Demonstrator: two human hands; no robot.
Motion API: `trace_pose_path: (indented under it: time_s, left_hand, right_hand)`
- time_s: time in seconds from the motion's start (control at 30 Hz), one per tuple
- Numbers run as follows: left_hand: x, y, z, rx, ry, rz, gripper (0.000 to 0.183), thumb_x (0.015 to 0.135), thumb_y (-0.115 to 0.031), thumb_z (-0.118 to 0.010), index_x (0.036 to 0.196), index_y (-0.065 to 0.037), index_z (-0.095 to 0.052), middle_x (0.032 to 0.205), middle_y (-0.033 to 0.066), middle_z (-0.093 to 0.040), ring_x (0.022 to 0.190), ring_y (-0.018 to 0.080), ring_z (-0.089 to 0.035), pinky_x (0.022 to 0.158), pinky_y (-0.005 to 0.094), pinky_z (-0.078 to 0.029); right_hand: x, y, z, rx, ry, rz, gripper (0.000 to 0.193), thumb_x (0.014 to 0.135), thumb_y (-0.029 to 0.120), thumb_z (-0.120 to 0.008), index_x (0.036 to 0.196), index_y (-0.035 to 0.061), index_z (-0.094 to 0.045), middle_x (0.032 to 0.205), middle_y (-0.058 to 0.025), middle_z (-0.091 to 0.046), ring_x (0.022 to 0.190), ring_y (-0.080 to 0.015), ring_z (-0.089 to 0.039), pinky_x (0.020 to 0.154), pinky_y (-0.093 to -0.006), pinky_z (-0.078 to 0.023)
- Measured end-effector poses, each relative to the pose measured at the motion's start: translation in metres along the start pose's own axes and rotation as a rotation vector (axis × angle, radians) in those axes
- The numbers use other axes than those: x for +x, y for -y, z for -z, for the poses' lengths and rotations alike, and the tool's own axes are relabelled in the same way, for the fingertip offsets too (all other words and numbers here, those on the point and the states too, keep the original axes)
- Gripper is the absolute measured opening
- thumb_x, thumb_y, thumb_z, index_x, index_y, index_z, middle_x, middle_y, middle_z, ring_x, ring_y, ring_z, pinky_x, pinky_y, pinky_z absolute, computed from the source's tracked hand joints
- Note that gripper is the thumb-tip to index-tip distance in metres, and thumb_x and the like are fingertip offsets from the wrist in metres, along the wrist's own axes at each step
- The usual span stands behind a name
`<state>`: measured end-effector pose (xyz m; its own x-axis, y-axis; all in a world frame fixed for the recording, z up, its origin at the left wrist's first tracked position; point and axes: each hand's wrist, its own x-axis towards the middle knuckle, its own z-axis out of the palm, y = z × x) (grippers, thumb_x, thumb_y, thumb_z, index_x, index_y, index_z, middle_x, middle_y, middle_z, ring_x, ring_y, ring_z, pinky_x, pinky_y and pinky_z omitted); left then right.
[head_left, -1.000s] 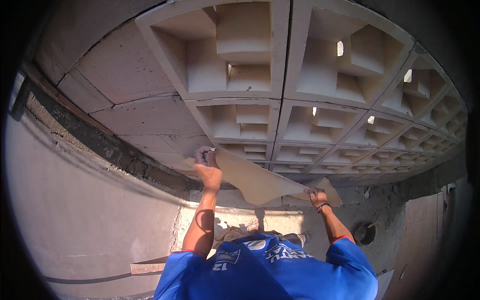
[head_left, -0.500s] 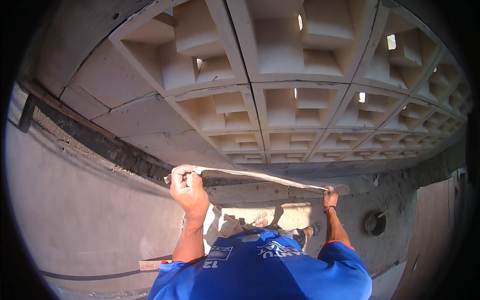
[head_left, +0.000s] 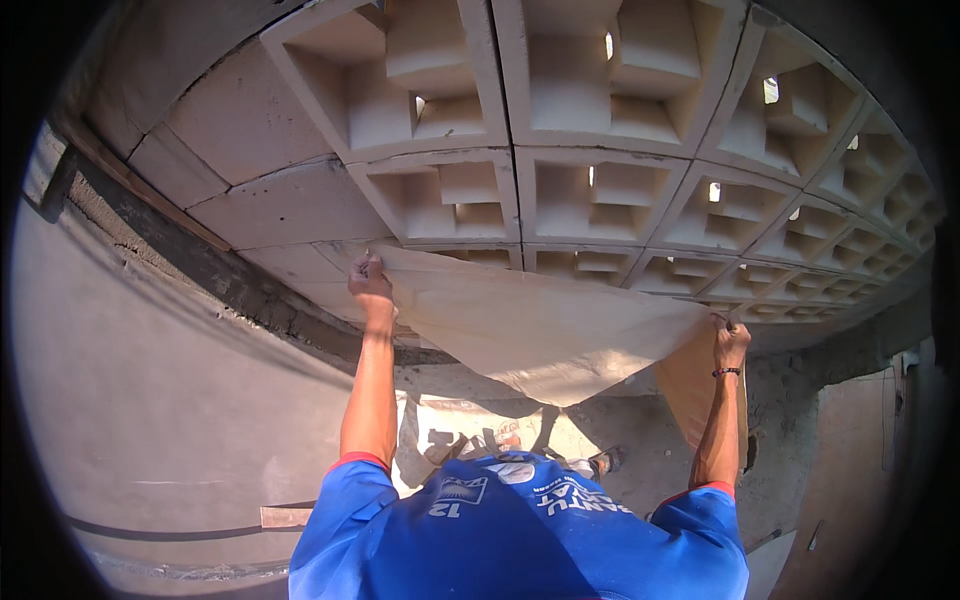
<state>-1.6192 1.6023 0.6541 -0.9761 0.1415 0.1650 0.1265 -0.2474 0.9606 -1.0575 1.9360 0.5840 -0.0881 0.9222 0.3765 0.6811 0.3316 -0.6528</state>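
A large tan sheet of thin paper (head_left: 540, 315) hangs stretched between my two hands, its middle sagging to a point toward me. My left hand (head_left: 371, 284) pinches its upper left corner, close to the plain wall blocks. At the other end my right hand (head_left: 731, 343), with a dark bracelet at the wrist, grips the sheet's edge, and a loose, sunlit flap falls down beside that forearm. Just beyond the sheet rises a wall of cream openwork ventilation blocks (head_left: 515, 215); the paper covers part of its lower rows. Whether it touches the wall I cannot tell.
Plain pale blocks (head_left: 268, 203) adjoin the openwork on the left, above a rough mortar ledge (head_left: 215, 300). A smooth grey surface (head_left: 180, 400) fills the left. Below lie loose scraps, my foot (head_left: 608, 460) and a wooden board (head_left: 850, 470) at right.
Both hands have risen toward the wall, and the right has moved outward. The paper, a narrow strip edge-on before, now spreads as a broad sheet. The bucket at right is mostly covered.
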Motion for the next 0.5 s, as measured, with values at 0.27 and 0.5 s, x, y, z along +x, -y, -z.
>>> trace_pose_path:
  time_s: [0.27, 0.5]
  left_hand:
    - [-0.011, 0.035, -0.04, -0.101, -0.035, 0.057, 0.013, 0.088, -0.012, -0.06, 0.095, -0.004, -0.054, 0.074, -0.0009, -0.052, 0.057, 0.007, -0.044, 0.046, 0.0232, -0.036]
    - [-0.008, 0.03, -0.036, -0.26, -0.033, 0.053, 0.015, 0.088, -0.012, -0.061, 0.099, -0.007, -0.051, 0.084, 0.0006, -0.052, 0.057, 0.0073, -0.045, 0.046, 0.023, -0.038]
  right_hand:
    - [0.081, 0.077, 0.067, -0.127, 0.001, 0.039, 0.032, 0.084, 0.03, -0.064, 0.087, -0.0012, -0.059, 0.064, -0.0177, -0.05, 0.057, -0.0207, -0.043, 0.056, -0.0379, -0.04]
    - [0.116, 0.083, 0.053, -0.309, 0.008, 0.208, 0.034, 0.084, 0.031, -0.065, 0.085, -0.0016, -0.056, 0.066, -0.0184, -0.05, 0.059, -0.0287, -0.045, 0.058, -0.0391, -0.041]
